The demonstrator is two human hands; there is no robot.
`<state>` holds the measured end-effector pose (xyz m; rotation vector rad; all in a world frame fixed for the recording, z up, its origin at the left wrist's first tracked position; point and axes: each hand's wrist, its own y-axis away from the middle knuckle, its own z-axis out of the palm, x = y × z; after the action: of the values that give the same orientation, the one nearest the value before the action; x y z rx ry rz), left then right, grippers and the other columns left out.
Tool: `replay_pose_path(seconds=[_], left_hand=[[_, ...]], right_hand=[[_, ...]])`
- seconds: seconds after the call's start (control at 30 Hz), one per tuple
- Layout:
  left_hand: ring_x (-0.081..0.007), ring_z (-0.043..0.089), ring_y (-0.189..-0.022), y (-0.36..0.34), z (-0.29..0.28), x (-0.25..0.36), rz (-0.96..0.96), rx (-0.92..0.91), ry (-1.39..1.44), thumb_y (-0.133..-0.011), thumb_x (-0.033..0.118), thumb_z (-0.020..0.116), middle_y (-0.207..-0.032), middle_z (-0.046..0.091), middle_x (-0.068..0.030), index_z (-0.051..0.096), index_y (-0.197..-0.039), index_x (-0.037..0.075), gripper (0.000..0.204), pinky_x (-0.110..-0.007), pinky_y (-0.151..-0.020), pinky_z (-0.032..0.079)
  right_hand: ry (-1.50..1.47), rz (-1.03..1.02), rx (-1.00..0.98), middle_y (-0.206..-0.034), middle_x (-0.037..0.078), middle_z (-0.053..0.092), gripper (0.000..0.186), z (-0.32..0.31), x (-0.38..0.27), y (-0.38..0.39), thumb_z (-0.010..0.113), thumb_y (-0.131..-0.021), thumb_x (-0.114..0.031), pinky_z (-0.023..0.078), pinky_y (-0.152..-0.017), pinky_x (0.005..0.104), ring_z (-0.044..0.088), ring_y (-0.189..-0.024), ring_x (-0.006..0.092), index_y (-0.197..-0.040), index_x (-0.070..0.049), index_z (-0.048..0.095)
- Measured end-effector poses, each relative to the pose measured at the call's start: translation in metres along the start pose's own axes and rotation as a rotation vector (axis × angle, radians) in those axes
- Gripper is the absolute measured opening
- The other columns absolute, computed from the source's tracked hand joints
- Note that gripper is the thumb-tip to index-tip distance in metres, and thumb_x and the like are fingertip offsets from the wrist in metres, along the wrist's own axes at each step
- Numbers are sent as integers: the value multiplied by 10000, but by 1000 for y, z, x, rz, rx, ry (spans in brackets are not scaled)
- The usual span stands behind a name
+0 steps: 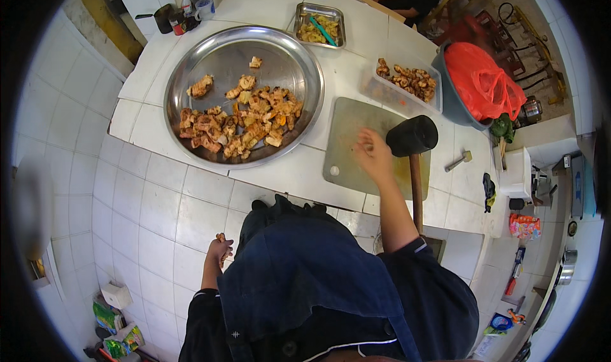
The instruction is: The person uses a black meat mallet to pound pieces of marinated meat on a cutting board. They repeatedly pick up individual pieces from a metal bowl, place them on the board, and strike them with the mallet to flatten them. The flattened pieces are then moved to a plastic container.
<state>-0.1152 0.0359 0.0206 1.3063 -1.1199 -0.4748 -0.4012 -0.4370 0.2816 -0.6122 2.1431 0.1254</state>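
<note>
Down at my left side, my left hand [219, 250] is closed around a small brown piece that looks like knobby root; its tip [221, 237] shows above the fingers. My right hand [374, 155] hovers at the green-grey cutting board [347, 123], its fingers curled in; whether anything is in them is hidden. Just right of it stands a mallet with a black head [412, 136] and a wooden handle [416, 193] hanging toward the counter's front edge. To the left, a wide round steel tray [210, 47] holds many chunks of ginger-like root [254, 117], some orange inside.
Behind the board sits a clear plastic box [388, 93] with more brown roots. A grey tub [449, 101] holds a red plastic bag [480, 82]. At the back is a steel pan [300, 28] with yellowish pieces and a green-handled tool. A small metal hammer [459, 161] lies at right.
</note>
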Motion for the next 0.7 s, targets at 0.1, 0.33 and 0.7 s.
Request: replay_pose_path(seconds=[0.1, 0.33, 0.7], left_hand=[[-210, 619, -579, 20, 7, 59, 87, -244, 33, -832, 152, 687, -768, 640, -149, 569, -879, -35, 226, -354, -598, 569], [-136, 623, -751, 149, 62, 252, 530, -748, -293, -873, 249, 713, -908, 671, -72, 581, -1163, -13, 413, -277, -653, 514], [-237, 480, -1282, 207, 288, 313, 832, -1012, 329, -974, 190, 575, -1402, 470, -163, 371, -1428, 15, 528, -411, -1018, 429]], right_hand=[[125, 17, 175, -1048, 108, 666, 399, -30, 21, 25, 696, -807, -81, 501, -794, 334, 644, -936, 220, -1189, -59, 584], [174, 32, 240, -1026, 106, 677, 362, -66, 28, 43, 686, -818, -78, 506, -791, 332, 652, -952, 228, -1166, -54, 588], [-784, 268, -237, -1064, 103, 618, 569, -13, -19, 94, 665, -923, -217, 535, -691, 280, 631, -912, 135, -1382, -12, 397]])
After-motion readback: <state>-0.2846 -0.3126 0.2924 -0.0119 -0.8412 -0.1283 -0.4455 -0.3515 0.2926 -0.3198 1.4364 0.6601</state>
